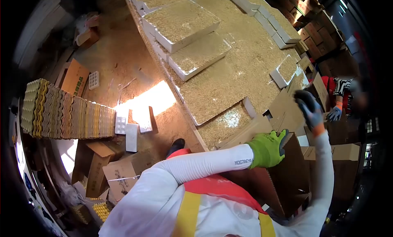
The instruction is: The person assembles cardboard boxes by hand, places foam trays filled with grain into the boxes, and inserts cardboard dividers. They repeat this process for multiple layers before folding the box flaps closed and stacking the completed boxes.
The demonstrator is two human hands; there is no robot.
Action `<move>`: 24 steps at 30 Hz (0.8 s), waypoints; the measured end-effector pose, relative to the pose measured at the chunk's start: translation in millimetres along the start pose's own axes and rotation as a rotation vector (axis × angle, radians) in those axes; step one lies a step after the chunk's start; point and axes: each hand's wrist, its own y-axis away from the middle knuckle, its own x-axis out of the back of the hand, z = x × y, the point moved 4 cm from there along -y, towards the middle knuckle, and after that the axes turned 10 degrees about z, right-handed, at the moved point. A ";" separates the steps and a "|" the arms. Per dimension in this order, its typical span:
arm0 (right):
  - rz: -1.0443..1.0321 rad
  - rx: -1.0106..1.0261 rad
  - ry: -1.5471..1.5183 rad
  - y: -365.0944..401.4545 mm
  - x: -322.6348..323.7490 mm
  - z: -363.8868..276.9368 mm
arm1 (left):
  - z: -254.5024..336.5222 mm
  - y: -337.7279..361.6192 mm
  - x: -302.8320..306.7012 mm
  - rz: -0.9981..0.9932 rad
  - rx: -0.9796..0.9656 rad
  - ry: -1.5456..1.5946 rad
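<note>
My left hand [268, 150], in a green glove with dark fingertips, is closed on the upper edge of an open brown cardboard box [288, 175] in front of me. My right hand [310, 110], in a grey-blue glove with an orange cuff, is raised beyond the box, somewhat blurred. Its fingers are apart and nothing shows in them. Behind that hand a cardboard flap [284, 110] stands against the wide table [213, 95] covered in tan grain-like material. The inside of the box is mostly dark.
White foam slabs [200, 58] topped with the same material lie on the table. A tall stack of egg trays [69, 112] leans at left, beside open cartons [98, 167]. A co-worker's gloved hand [335, 113] is near boxes at right. Stacked cartons [323, 36] stand behind.
</note>
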 end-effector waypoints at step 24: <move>-0.174 -1.549 -1.087 -3.1 -303.2 149.1 | -13.0 -9.4 -10.3 -0.136 -0.107 0.078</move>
